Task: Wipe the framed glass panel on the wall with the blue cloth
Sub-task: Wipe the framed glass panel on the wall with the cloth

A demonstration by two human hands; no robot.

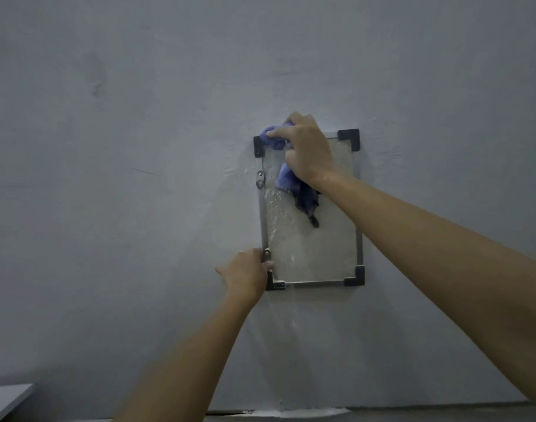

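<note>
A framed glass panel [324, 254] hangs upright on the grey wall, with a thin metal frame and black corner pieces. Wet streaks and droplets cover its left side. My right hand [306, 150] grips a bunched blue cloth [275, 140] and presses it against the panel's top left corner; a loose end of the cloth hangs down below the hand over the glass. My left hand [246, 277] holds the frame's lower left edge, fingers curled around it beside a small metal bracket [266, 255].
A second metal bracket [260, 179] sits on the frame's left edge higher up. Water has run down the wall [108, 208] below the panel. A white surface corner [4, 397] shows at the bottom left. The floor line lies along the bottom.
</note>
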